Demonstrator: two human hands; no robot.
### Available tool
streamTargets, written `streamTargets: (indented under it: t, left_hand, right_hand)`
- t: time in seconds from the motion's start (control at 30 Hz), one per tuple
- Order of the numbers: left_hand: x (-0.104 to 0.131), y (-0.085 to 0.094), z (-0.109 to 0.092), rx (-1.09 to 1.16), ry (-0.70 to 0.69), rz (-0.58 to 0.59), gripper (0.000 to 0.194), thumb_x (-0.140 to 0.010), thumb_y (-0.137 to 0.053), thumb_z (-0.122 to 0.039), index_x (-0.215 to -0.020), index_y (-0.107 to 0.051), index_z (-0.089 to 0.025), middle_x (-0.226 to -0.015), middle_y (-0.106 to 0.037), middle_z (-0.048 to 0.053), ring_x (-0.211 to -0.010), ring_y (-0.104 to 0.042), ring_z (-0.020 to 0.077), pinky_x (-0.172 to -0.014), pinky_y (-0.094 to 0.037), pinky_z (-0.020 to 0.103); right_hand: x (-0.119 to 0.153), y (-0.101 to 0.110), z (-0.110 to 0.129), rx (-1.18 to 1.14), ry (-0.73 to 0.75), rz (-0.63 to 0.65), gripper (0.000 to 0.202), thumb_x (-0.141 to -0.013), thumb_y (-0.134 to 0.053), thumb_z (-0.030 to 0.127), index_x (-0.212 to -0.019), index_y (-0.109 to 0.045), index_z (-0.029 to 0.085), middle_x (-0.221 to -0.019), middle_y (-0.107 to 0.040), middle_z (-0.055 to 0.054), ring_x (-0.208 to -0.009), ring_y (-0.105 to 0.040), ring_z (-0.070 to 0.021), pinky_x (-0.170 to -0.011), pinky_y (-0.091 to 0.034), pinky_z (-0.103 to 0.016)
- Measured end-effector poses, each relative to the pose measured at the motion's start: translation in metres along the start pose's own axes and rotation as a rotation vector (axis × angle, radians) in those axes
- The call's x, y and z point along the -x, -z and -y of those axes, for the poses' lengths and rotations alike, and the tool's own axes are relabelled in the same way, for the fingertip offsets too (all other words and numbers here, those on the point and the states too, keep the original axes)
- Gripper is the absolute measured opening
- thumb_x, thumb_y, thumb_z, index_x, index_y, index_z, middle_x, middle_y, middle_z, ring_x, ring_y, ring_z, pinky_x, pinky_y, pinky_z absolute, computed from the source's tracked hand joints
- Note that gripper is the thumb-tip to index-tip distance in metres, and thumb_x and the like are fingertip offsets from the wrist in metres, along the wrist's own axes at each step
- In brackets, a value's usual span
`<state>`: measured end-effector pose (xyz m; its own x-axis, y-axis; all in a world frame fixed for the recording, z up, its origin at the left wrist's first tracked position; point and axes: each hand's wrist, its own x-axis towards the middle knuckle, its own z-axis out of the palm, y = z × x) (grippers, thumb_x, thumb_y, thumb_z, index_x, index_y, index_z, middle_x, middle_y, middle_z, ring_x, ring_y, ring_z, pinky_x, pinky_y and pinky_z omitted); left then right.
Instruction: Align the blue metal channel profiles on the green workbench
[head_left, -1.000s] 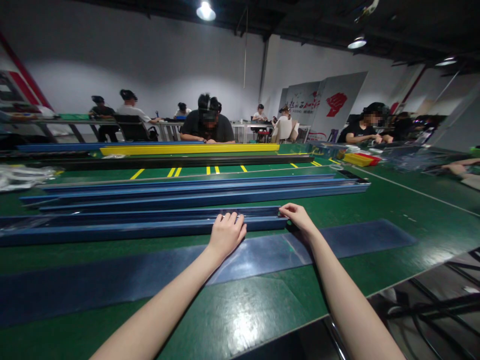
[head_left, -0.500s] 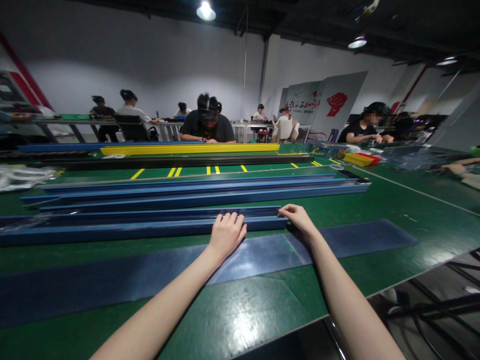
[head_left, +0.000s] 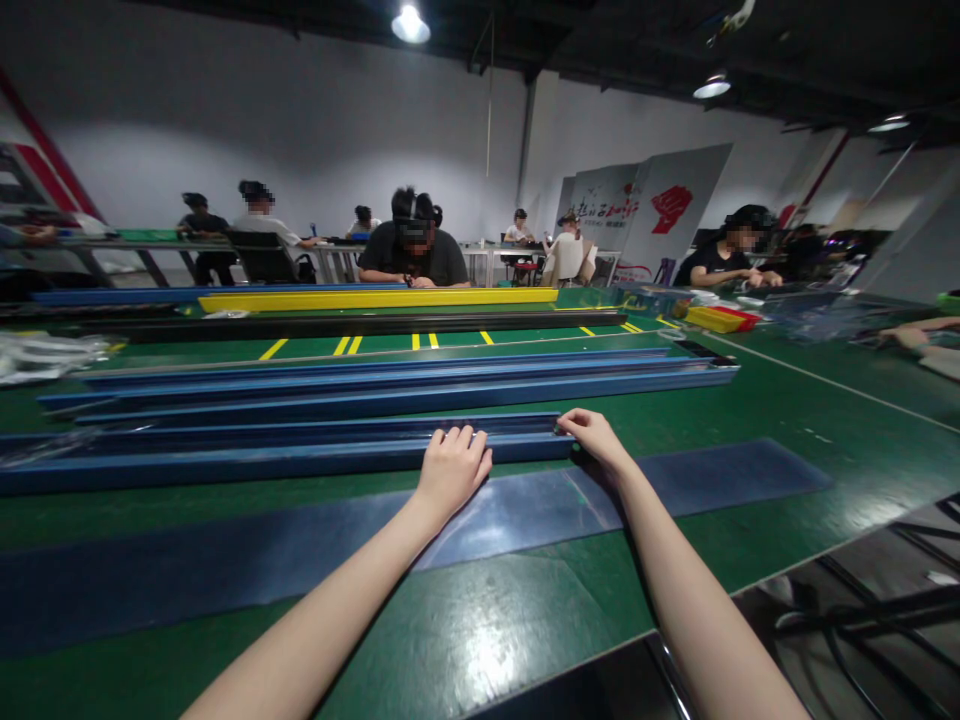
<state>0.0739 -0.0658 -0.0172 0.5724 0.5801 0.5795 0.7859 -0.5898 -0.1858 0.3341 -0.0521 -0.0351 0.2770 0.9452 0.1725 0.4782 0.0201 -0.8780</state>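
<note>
A long blue channel (head_left: 300, 463), open at the top, lies across the green table in front of me. My left hand (head_left: 454, 462) is closed over its near wall, fingers hooked across the top edge and the thumb outside. At the channel's right end, my right hand (head_left: 596, 438) makes a pinch by the inside corner. Something small and dark shows at those fingertips, too small to name. Under both forearms, a flat translucent bluish strip (head_left: 517, 515) runs along the table.
Beyond are more blue channels (head_left: 420, 387), a black bar (head_left: 360, 324) and a yellow channel (head_left: 375, 298). A dark phone-like slab (head_left: 705, 352) rests at the blue channels' right end. Clear plastic wrap (head_left: 49, 355) lies left. A person (head_left: 412, 250) bends over the table's far side.
</note>
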Motion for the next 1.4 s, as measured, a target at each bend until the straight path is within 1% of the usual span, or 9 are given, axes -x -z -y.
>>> streamTargets:
  t: [0.3,0.47,0.87,1.13,1.4]
  left_hand:
    - [-0.0007,0.0005,0.0004,0.015,0.002,0.005,0.021,-0.085,-0.040,-0.028,-0.087,-0.057,-0.017,-0.081,-0.060,0.006,-0.076,-0.053,0.0198,-0.067,-0.031,0.033]
    - [-0.0003,0.0002,0.0004,0.030,0.004,0.007,0.023,-0.086,-0.039,-0.028,-0.092,-0.058,-0.016,-0.081,-0.060,0.007,-0.076,-0.053,0.0195,-0.068,-0.031,0.033]
    - [-0.0012,0.0016,-0.0005,0.028,0.004,0.037,0.023,-0.086,-0.039,-0.028,-0.091,-0.057,-0.016,-0.081,-0.060,0.006,-0.076,-0.053,0.0197,-0.068,-0.031,0.033]
    - [-0.0012,0.0010,0.0006,0.031,-0.002,0.023,0.022,-0.086,-0.039,-0.028,-0.087,-0.057,-0.016,-0.080,-0.059,0.006,-0.075,-0.053,0.0198,-0.067,-0.031,0.033]
    - [-0.0014,0.0015,0.0001,0.050,0.006,0.031,0.020,-0.086,-0.040,-0.027,-0.087,-0.057,-0.017,-0.080,-0.059,0.007,-0.076,-0.053,0.0199,-0.067,-0.031,0.033]
  right_hand:
    - [0.0005,0.0001,-0.0005,0.051,0.012,-0.003,0.022,-0.061,-0.053,0.040,-0.060,-0.057,0.019,-0.061,-0.063,-0.002,-0.063,-0.058,-0.0150,-0.063,-0.042,-0.026]
    - [0.0008,0.0008,-0.0005,0.091,0.021,0.001,0.021,-0.061,-0.055,0.039,-0.060,-0.058,0.018,-0.063,-0.063,-0.003,-0.065,-0.058,-0.0152,-0.065,-0.042,-0.026]
    - [0.0023,0.0009,0.0009,0.158,0.028,-0.007,0.019,-0.062,-0.053,0.036,-0.059,-0.059,0.018,-0.061,-0.063,-0.002,-0.063,-0.057,-0.0152,-0.063,-0.041,-0.025]
    - [0.0029,0.0014,0.0007,0.174,0.028,-0.013,0.018,-0.062,-0.053,0.035,-0.058,-0.060,0.018,-0.060,-0.063,-0.002,-0.063,-0.057,-0.0153,-0.062,-0.041,-0.025]
    - [0.0022,0.0016,-0.0002,0.180,0.019,-0.016,0.019,-0.060,-0.054,0.036,-0.057,-0.060,0.018,-0.060,-0.064,-0.003,-0.062,-0.058,-0.0158,-0.058,-0.040,-0.025]
